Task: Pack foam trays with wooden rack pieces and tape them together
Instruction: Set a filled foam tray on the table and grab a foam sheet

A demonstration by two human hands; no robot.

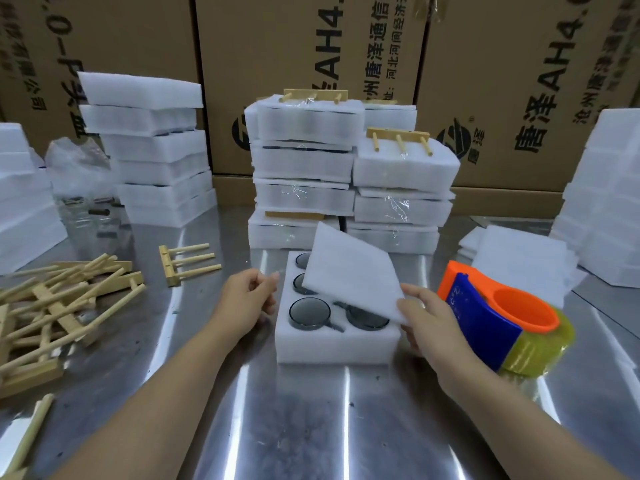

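A white foam tray [332, 348] with round dark pieces in its pockets lies on the metal table [311, 427] in front of me. My right hand [427, 323] pinches the near corner of a thin white foam sheet [349, 271], held tilted over the tray's right side. My left hand [251, 299] hovers at the tray's left edge with fingers loosely curled, holding nothing. A single wooden rack piece [185, 261] with three pegs lies to the left. A pile of wooden rack pieces [59, 306] covers the far left.
An orange and blue tape dispenser [502, 317] with yellowish tape sits right of the tray. Taped foam packs [343, 181] are stacked behind, some with racks on top. More foam stacks [156, 150] stand left and right, loose foam sheets [523, 258] lie right, cardboard boxes [502, 81] line the back.
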